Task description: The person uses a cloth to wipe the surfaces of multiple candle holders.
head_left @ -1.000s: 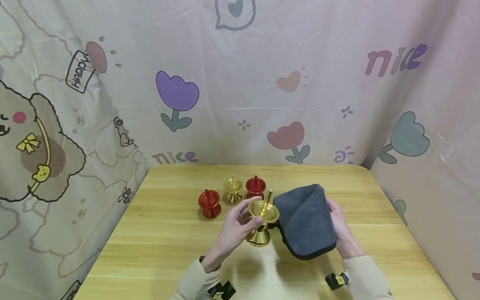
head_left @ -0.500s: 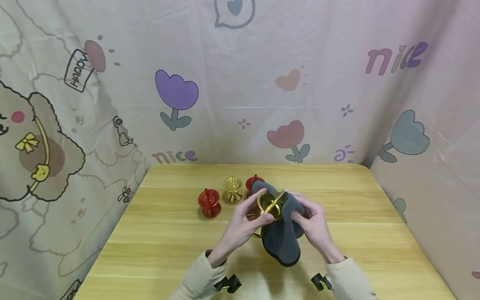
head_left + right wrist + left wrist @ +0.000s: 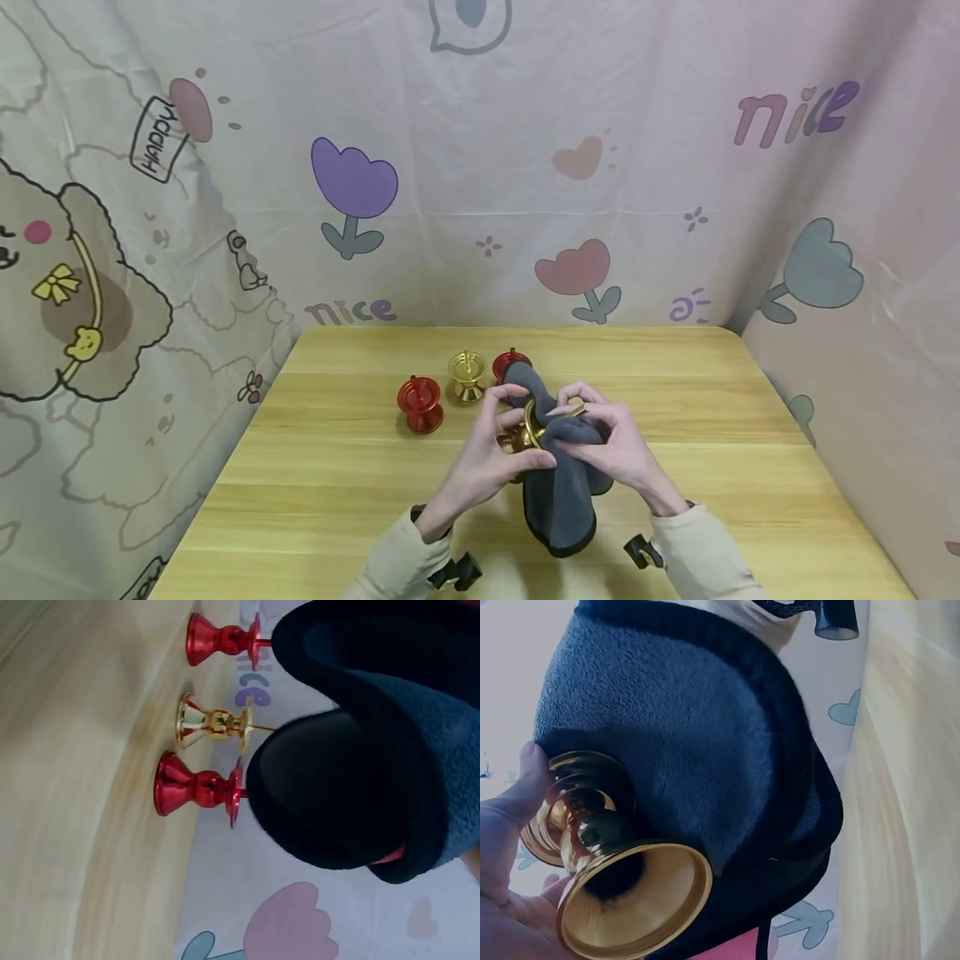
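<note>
- Left hand [image 3: 480, 465] grips shiny gold metal pedestal holder [image 3: 600, 838], tilted above pale wooden table [image 3: 322, 500].
- Right hand [image 3: 622, 446] pinches grey plush cloth [image 3: 690, 720] against it.
- Step: likely wiping; next needs steady grip, holder turned.

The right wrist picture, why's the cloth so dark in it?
Right wrist view: folds of the thick grey fabric cloth lie in deep shadow; left wrist view: bluish tint, overbright left edge, gleams on the flared gold metal stand; head view: soft shadows on the pale wooden table.
</note>
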